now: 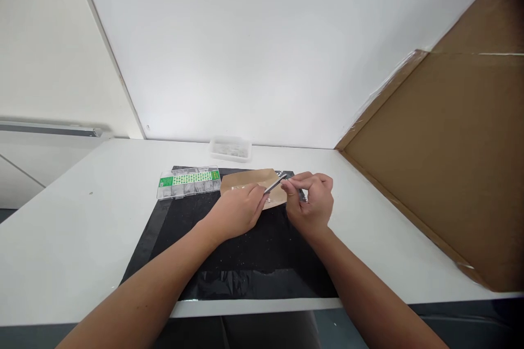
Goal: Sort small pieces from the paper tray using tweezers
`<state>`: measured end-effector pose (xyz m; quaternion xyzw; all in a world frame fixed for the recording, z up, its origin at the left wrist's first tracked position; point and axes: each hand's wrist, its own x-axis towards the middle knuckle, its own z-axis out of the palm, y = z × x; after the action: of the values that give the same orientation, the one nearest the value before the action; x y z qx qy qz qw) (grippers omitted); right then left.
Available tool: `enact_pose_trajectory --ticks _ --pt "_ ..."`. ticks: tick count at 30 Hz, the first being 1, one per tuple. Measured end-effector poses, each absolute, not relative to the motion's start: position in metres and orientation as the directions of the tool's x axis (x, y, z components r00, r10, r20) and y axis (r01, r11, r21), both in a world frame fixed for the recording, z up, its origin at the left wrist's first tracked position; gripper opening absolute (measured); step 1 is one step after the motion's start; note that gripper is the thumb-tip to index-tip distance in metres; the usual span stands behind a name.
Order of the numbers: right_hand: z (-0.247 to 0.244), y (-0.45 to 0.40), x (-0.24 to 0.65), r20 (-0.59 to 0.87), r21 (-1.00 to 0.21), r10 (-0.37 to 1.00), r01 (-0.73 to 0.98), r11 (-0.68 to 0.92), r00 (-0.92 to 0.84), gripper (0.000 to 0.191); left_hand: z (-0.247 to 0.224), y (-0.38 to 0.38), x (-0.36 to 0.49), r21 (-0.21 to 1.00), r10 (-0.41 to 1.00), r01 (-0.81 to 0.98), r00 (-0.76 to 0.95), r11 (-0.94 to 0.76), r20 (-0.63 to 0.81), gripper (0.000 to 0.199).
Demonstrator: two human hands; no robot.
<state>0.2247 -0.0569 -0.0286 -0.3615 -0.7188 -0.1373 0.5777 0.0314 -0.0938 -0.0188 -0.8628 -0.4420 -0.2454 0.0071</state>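
Observation:
My left hand (241, 208) is closed around a thin grey metal tool (275, 183) that looks like tweezers, its tip pointing up and to the right. Beside that tip, my right hand (310, 199) pinches something too small to make out between thumb and forefinger. Under both hands lies a brown paper sheet (245, 178) with a few small pale pieces on it. The paper rests on a black mat (229, 253). Part of a shiny item behind my right hand is mostly hidden.
A clear compartment box (189, 181) with a green label lies at the mat's back left. Behind it stands a translucent white tray (230, 150) with small contents. A white panel rises behind the white table (82, 218); a brown cardboard panel (442, 163) stands at the right.

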Motion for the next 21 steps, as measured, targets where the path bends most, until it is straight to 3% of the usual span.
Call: enact_pose_trajectory --ticks 5,14,21 --pt "-0.028 -0.06 0.221 0.907 -0.155 0.361 0.624 0.766 -0.217 0.015 -0.02 -0.093 0.03 0.215 0.769 0.774 0.472 -0.596 0.431 0.031" --pt "-0.029 -0.054 0.227 0.932 -0.239 0.36 0.674 0.699 -0.043 0.014 -0.016 -0.096 0.032 0.221 0.792 0.787 0.469 -0.576 0.391 0.034" --pt "-0.038 -0.063 0.213 0.882 -0.176 0.403 0.621 0.764 -0.246 0.015 -0.013 -0.094 0.029 0.213 0.803 0.797 0.471 -0.565 0.365 0.033"
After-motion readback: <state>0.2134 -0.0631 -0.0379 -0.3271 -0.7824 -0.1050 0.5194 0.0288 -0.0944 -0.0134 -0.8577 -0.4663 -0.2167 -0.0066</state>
